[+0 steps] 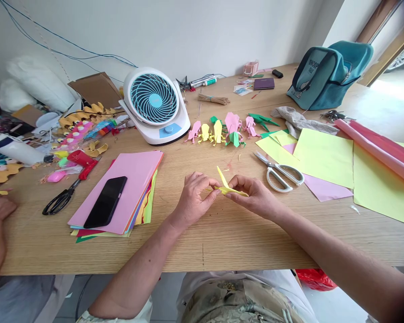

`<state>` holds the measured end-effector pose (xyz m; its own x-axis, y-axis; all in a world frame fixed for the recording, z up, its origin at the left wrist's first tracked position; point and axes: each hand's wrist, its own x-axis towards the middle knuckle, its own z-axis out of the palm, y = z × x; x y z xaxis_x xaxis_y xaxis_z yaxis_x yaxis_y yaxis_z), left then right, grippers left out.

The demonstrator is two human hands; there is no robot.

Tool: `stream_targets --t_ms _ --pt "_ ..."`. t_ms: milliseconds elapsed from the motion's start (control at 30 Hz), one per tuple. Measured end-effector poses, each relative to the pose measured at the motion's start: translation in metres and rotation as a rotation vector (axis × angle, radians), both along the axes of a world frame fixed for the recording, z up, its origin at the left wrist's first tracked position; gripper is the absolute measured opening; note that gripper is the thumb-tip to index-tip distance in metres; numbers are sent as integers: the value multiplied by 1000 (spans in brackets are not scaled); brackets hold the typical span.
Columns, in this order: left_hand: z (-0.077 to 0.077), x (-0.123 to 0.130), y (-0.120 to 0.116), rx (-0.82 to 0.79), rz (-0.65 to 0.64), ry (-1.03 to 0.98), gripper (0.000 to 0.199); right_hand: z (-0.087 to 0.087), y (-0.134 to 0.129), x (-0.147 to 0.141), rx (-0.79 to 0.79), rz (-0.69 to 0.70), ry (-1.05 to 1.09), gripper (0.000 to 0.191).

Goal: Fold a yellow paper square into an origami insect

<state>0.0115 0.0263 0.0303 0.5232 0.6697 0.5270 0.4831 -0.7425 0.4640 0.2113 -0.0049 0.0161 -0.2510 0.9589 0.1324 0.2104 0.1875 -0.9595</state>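
A small folded piece of yellow paper [234, 192] is pinched between both hands just above the wooden table. My left hand [195, 194] grips its left end between thumb and fingertips. On the opposite side, my right hand [252, 197] has its fingers closed on the right part. One narrow yellow strip of the fold sticks up between the hands. White-handled scissors [283, 172] lie to the right of my right hand. Behind the hands stands a row of folded paper figures, among them a pink figure [233, 122] and a yellow figure [217, 131].
A phone [106, 202] rests on a stack of coloured paper [138, 163] at left, beside black scissors [59, 201]. A white fan [155, 103] stands behind. Yellow sheets [326, 154] and a teal bag [326, 76] are at right. Another person's hand [0, 208] rests at the far left edge.
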Motion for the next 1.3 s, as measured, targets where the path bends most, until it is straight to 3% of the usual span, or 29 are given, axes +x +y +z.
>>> stream_targets --t_ms 400,633,1300 --pt "-2 5 -6 -208 54 -125 9 2 -4 -1 -31 42 -43 15" --pt "-4 8 -9 -204 97 -120 12 0 -8 -3 102 -35 -245 16" --pt "-7 9 -11 -66 75 -103 13 -2 -8 -6 156 -61 -216 7"
